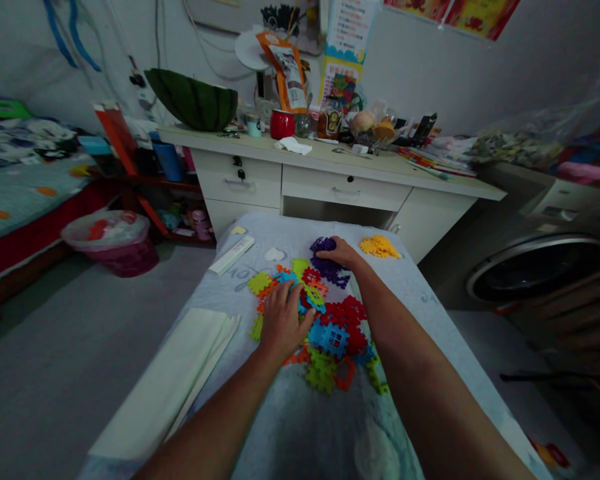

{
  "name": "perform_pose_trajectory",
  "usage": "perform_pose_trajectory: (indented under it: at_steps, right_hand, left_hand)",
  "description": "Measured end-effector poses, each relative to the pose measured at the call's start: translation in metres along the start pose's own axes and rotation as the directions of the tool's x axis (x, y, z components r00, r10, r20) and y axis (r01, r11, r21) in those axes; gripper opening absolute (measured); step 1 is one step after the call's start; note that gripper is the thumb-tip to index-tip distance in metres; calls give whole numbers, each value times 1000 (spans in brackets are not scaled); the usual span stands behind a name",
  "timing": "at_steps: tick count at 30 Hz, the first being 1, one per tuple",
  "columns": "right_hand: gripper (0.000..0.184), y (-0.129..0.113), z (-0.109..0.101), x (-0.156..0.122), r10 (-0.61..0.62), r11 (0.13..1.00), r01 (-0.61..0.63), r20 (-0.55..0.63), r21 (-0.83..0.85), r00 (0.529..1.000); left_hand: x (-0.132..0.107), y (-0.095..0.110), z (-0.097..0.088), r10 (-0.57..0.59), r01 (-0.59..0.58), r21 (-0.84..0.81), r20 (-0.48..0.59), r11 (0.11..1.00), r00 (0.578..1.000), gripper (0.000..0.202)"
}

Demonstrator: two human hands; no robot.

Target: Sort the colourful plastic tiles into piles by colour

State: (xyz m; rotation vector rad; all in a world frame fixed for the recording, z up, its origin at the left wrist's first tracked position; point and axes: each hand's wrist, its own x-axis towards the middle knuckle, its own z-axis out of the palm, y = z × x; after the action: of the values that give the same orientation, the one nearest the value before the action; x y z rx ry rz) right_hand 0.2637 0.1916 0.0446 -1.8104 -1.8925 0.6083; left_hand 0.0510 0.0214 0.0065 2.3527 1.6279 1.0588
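A mixed pile of gear-edged plastic building pieces lies mid-table, with blue pieces (pixel 330 338), red pieces (pixel 347 313), lime-green pieces (pixel 322 371) and orange ones. My left hand (pixel 283 319) rests on the pile's left side, fingers spread, palm down. Beyond the pile sits a heap of purple building pieces (pixel 332 270). My right hand (pixel 343 254) is closed at the upper part of that heap, thumb and fingers around purple pieces; exactly how many it grips I cannot tell. Farther right is a separate heap of yellow building pieces (pixel 380 246).
A cloth-covered table (pixel 405 293) carries a long white box (pixel 233 256) and a folded pale cloth (pixel 167 380) on the left. Behind it stands a white desk (pixel 240 180) with a cut watermelon (pixel 193 100) and clutter. A washing machine (pixel 540 227) is right, a pink bin (pixel 113 247) left.
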Motion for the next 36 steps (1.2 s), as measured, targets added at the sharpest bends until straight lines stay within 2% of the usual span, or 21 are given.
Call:
perform_pose_trajectory:
  at_steps: [3, 5, 8, 11, 15, 19, 21, 23, 25, 27, 29, 32, 34, 36]
  right_hand:
    - [80, -4, -8, -18, -41, 995, 27, 141, 98, 989]
    - [83, -6, -11, -34, -91, 990, 70, 175, 124, 980]
    - [83, -10, -14, -61, -172, 975, 138, 192, 176, 966]
    - [74, -16, -16, -86, -288, 937, 233, 196, 261, 937]
    - [64, -30, -20, -118, -416, 875, 326, 214, 358, 884]
    - [51, -36, -26, -144, -492, 793, 323, 230, 517, 839]
    - [46, -31, -30, -154, -481, 774, 316, 185, 549, 857]
    - [43, -19, -34, -161, -415, 788, 287, 125, 545, 901]
    - [42, -4, -37, -167, -310, 831, 239, 62, 503, 949]
    - [44, 14, -37, -171, -215, 895, 200, -5, 399, 976]
    - [53, 30, -34, -176, -169, 951, 170, -25, 257, 985]
    - [77, 47, -27, -182, -185, 981, 180, 58, 73, 981]
    - [87, 50, -23, -185, -204, 978, 207, 94, -14, 974]
    - [90, 47, -19, -186, -221, 970, 229, 100, -77, 970]
  left_hand:
    - [0, 0, 1, -9, 9, 10, -3, 1000, 1000, 57]
    - [0, 1, 0, -14, 14, -3, -6, 1000, 1000, 65]
    - [0, 2, 0, -12, 11, -49, -17, 999, 1000, 86]
    - [1, 3, 1, -8, 4, -96, -44, 995, 999, 103]
    - [0, 1, 2, -18, 7, -192, -54, 981, 998, 110]
    - [-3, -1, -3, 12, -23, -345, -36, 938, 999, 109]
    - [-3, -1, -7, 44, -54, -393, -33, 918, 998, 106]
    - [-4, -1, -11, 93, -99, -405, -34, 909, 995, 97]
    - [-3, 0, -14, 156, -151, -391, -20, 908, 988, 78]
    - [-3, 2, -16, 213, -195, -354, 11, 915, 977, 59]
    - [-2, 4, -17, 237, -217, -297, 31, 930, 971, 43]
    - [-3, 8, -18, 231, -216, -210, 46, 954, 972, 29]
    - [-3, 10, -20, 215, -202, -174, 54, 964, 975, 25]
    - [-4, 11, -21, 200, -191, -154, 44, 969, 979, 22]
